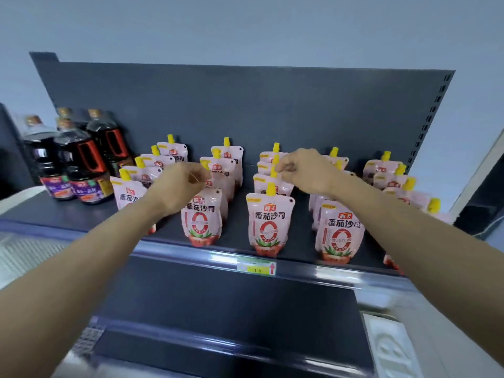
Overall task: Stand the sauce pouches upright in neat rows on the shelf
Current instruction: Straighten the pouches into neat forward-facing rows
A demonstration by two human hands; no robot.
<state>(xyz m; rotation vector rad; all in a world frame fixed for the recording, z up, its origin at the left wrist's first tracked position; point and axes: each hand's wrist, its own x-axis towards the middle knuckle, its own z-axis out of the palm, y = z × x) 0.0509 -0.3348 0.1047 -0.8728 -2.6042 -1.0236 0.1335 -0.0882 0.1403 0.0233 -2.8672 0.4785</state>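
Sauce pouches (270,222) stood in rows from the shelf's (240,211) front edge to its back, with bare strips between them. The right hand (305,170) pinched a yellow cap (274,172) in the middle row. The left hand (178,185) curled over the neighbouring front pouch (203,219); I could not tell whether it gripped.

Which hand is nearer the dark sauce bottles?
Left. The left hand hovers right of the dark sauce bottles; the right hand is farther right, at the third pouch row.
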